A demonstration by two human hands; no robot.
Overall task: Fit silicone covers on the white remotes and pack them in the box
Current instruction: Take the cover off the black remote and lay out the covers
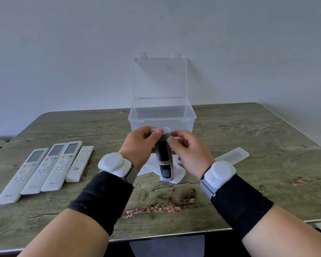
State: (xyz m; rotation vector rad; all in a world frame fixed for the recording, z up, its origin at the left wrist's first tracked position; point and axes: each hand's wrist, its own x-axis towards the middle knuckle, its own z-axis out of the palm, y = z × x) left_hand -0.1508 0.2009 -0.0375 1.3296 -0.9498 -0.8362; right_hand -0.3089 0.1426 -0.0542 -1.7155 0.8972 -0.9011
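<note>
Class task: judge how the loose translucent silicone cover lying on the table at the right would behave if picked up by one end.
The silicone cover looks thin and hollow, so it would probably droop and weigh little. Its flat shape suggests it won't roll. Its matte surface likely grips rather than slips.

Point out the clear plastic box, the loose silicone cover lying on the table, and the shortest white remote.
clear plastic box [162, 120]: head view, front rim.
loose silicone cover [232, 155]: head view, its middle.
shortest white remote [80, 163]: head view, its middle.
</note>
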